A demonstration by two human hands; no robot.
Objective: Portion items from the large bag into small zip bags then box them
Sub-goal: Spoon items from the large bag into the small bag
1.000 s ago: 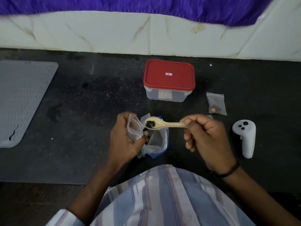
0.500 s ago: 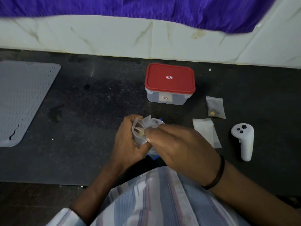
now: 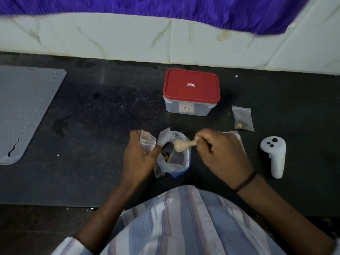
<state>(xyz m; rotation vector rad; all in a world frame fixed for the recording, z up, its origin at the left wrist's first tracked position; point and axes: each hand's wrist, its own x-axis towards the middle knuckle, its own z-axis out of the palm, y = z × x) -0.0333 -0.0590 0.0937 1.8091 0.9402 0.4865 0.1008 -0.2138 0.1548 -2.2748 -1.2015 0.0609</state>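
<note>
Ctr frame: left hand [image 3: 137, 153] pinches 1 small clear zip bag [image 3: 147, 143]; right hand [image 3: 219, 153] grips a cream plastic spoon [image 3: 181, 145] w/ bowl over the large clear blue-edged bag [image 3: 173, 159] on the dark bench [image 3: 92, 116]. Red-lidded clear plastic box [image 3: 191, 92] just above, lid on.

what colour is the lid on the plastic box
Red, with a small label at its centre; the lid shows plainly in the head view.
</note>
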